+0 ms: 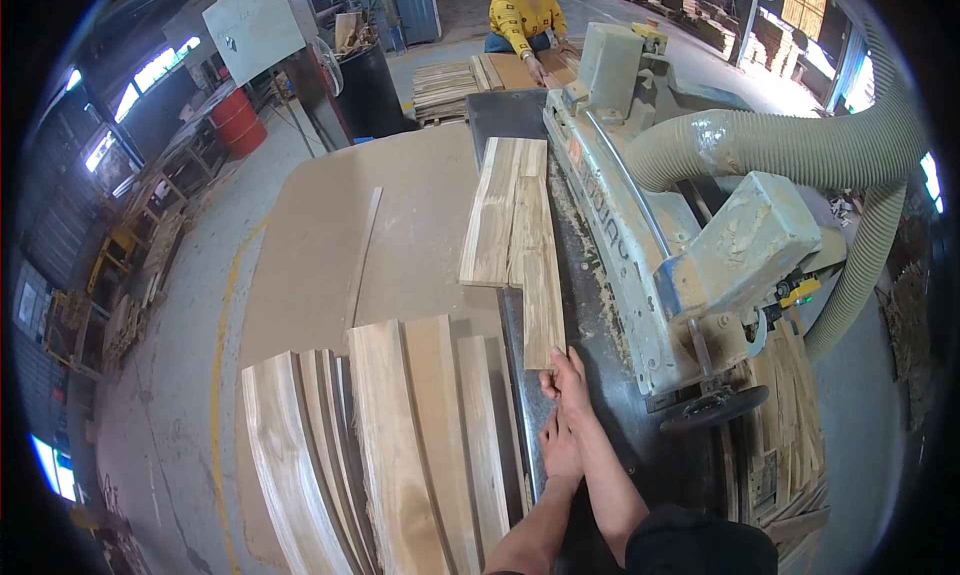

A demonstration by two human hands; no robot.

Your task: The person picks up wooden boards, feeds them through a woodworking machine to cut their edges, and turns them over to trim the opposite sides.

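A narrow wooden board (540,320) lies lengthwise on the dark metal machine table (610,415), its near end in my right hand (568,380). My fingers are closed around that end. A wider, shorter board (490,215) lies beside its far part, on the left. My left hand (560,450) rests by the table's left edge, just below the right wrist and partly hidden by it. Its fingers look stretched out and hold nothing that I can see. Stacked boards (400,425) lie to the left of my hands.
A dusty pale machine (630,225) with a thick ribbed hose (780,150) and a dark handwheel (715,410) runs along the right. A large brown panel (320,235) holds a thin strip (365,240). A person in yellow (525,15) reaches over boards at the far end. Wood offcuts (785,425) lie lower right.
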